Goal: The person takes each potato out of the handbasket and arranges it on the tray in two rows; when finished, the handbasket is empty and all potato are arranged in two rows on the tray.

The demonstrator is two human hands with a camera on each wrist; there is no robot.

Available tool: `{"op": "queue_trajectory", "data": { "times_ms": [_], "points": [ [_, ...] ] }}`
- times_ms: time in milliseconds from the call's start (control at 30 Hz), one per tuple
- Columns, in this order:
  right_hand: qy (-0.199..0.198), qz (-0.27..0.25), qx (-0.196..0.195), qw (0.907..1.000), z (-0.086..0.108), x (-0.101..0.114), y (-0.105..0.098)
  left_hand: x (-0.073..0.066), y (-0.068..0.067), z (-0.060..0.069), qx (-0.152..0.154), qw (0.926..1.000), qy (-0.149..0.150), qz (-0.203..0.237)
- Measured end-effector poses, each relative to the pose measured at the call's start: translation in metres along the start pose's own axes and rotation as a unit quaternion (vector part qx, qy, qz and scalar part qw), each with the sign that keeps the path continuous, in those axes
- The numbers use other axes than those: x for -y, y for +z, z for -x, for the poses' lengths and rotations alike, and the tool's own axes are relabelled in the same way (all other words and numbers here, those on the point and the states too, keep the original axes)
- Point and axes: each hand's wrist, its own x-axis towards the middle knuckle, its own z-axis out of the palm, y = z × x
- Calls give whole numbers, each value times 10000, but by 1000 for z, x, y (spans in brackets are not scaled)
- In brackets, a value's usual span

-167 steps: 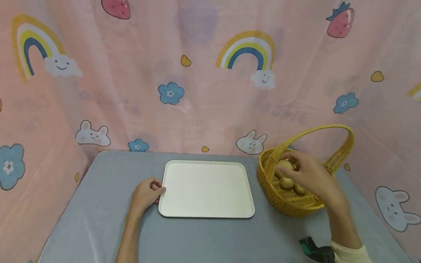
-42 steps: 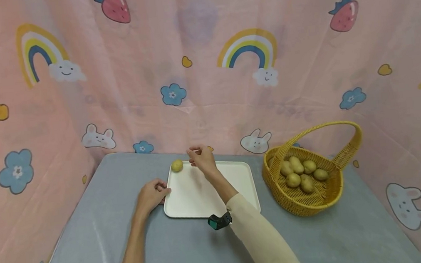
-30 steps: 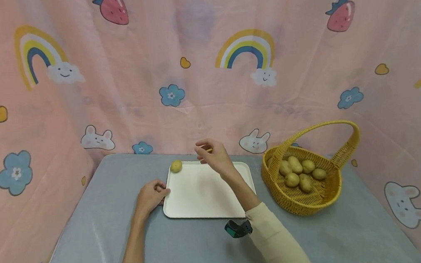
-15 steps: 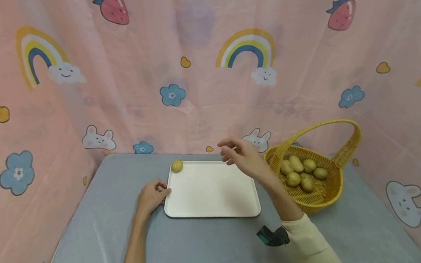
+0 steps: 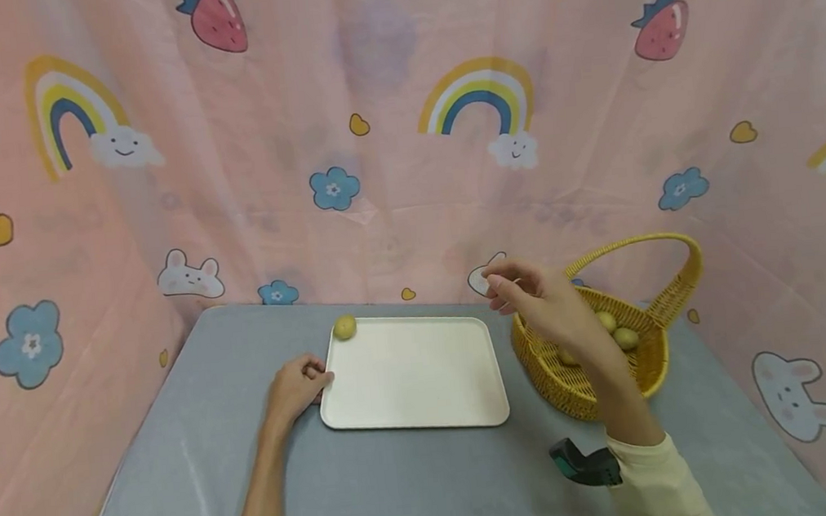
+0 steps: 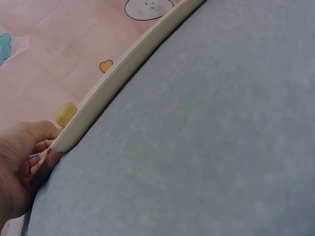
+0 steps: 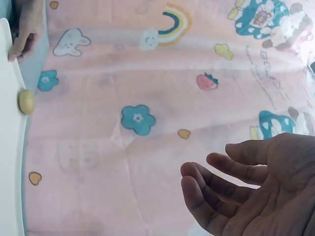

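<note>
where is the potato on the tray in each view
Head: the potato left of centre, far left corner of the tray.
Left wrist: potato at left, about mid-height, partly behind the tray's rim.
Right wrist: potato near the left edge, just above mid-height.
Shared landmark: the left hand, at the tray's edge.

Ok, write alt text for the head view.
A left hand holds the left edge of a cream rectangular tray bearing one round yellow potato; an empty right hand partly hides a yellow woven basket of potatoes.
</note>
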Motion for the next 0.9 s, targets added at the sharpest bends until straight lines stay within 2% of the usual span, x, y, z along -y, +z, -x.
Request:
{"op": "queue_trajectory", "data": {
  "times_ms": [133, 367, 533, 667, 900],
  "points": [
    [44, 123, 3, 9999, 9, -2, -21, 1, 1, -1, 22, 10000, -1, 1],
    [717, 520, 61, 9960, 24, -16, -57, 2, -1, -1, 38, 10000, -18, -15],
    [542, 706, 309, 9956, 27, -34, -77, 1, -1, 0, 29, 10000, 2, 9],
    [527, 767, 552, 9941, 25, -54, -88, 1, 0, 0, 41, 10000, -11, 7],
    [1198, 827, 972, 9846, 13, -87, -94, 1, 0, 0, 27, 10000, -31, 11]
  ]
}}
